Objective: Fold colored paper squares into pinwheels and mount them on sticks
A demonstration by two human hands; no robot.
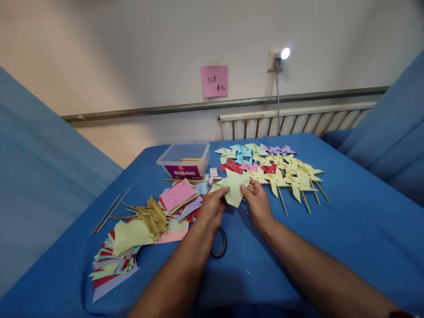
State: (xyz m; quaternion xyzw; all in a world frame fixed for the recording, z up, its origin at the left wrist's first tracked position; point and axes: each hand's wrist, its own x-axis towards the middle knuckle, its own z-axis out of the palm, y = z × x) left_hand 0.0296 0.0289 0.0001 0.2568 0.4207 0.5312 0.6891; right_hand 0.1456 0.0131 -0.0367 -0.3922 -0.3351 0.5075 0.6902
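Observation:
A light green paper piece (234, 186), partly folded, is held over the blue table (347, 229) between both hands. My left hand (212, 207) pinches its left edge. My right hand (256, 203) pinches its right edge. Just behind it lie several finished paper pinwheels (274, 170) in yellow, red, blue and purple, on thin wooden sticks. Scissors (219, 243) rest on the table under my left wrist, mostly hidden.
A pile of wooden sticks (154, 214) lies on stacks of coloured paper squares (179, 198) at the left. A clear plastic box (184, 160) stands behind them. Two loose sticks (111, 211) lie near the left edge. A radiator (291, 123) and pink note (214, 81) are on the wall.

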